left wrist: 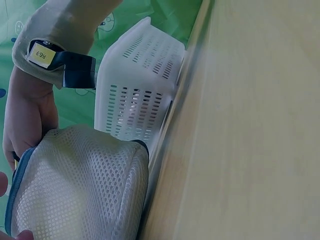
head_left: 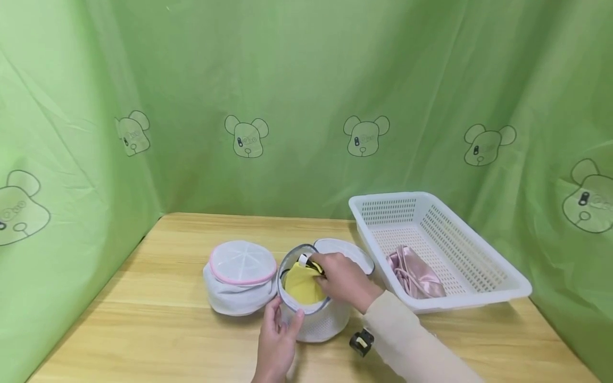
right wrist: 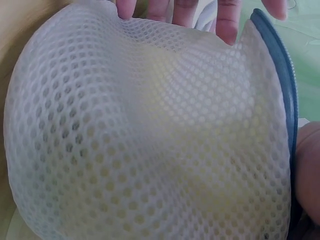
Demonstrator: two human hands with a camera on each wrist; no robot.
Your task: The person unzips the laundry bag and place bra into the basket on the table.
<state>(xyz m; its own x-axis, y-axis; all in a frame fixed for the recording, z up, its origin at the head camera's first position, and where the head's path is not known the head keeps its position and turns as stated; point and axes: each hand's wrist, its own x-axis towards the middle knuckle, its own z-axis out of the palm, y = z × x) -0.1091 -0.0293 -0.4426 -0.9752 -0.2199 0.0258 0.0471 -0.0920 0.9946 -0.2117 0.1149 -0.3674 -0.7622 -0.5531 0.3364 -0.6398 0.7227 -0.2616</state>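
A white mesh laundry bag (head_left: 322,323) with a dark blue zipper rim stands on the table, its round lid (head_left: 347,251) folded back to the right. Yellow cloth (head_left: 301,285) with black trim and a white tag lies in its mouth. My right hand (head_left: 346,281) reaches over the rim and pinches the cloth by its dark edge. My left hand (head_left: 278,343) holds the bag's near left side, thumb at the rim. In the right wrist view, left-hand fingers (right wrist: 185,11) lie along the mesh (right wrist: 125,140), and yellow shows through it.
Left of the bag sits another white laundry bag (head_left: 238,298) with a pink-edged lid, closed. A white plastic basket (head_left: 466,229) at the right holds a shiny pink cloth (head_left: 419,274). Green curtain (head_left: 306,69) surrounds the wooden table (head_left: 158,298).
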